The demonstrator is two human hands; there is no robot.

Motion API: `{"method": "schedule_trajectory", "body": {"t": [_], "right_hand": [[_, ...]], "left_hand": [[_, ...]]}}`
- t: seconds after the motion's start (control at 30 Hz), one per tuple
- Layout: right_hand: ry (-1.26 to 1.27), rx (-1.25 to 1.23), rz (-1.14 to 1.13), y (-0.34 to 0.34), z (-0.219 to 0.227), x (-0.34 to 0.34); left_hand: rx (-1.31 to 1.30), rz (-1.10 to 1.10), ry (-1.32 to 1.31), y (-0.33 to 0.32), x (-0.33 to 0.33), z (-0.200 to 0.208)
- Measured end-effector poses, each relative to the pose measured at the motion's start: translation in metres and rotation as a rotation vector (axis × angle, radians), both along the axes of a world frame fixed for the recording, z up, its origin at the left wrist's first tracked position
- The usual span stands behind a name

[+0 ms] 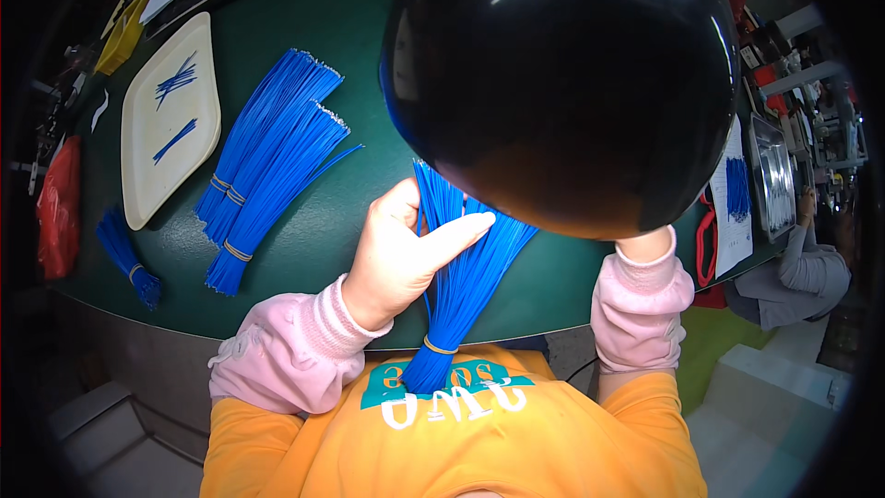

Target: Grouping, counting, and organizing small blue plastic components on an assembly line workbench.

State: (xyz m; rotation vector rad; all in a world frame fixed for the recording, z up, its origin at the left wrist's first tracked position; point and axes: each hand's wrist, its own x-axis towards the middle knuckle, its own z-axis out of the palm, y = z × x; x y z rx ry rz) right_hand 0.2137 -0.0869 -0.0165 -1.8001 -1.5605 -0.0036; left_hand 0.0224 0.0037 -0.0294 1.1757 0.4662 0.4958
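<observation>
We have one bundle of thin blue wires [475, 281], long and mostly straight, bound by a tan band [441, 347] near its lower end. Below the band the wires form a short, tight tuft; above it they spread into a loose fan. The bundle slants, its upper end leaning to our right, with pale tips showing at the upper left. Our left fingers [461, 233] grip the fan, and the tuft reaches past the surface's [318, 263] near edge. Part of the upper end is hidden.
</observation>
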Motion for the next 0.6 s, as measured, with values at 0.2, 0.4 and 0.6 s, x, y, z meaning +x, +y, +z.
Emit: {"method": "schedule_trajectory", "body": {"t": [0.2,0.4,0.6], "right_hand": [[-0.137,0.131,0.253,-0.007,0.010,-0.014],[-0.207,0.124,0.215,-0.014,0.010,-0.015],[-0.022,-0.140,0.211,-0.019,0.018,-0.016]], "left_hand": [[-0.040,0.013,0.000,0.001,-0.001,0.000],[-0.075,0.018,-0.007,0.000,-0.001,0.001],[-0.023,0.025,-0.011,0.000,-0.001,-0.002]]}}
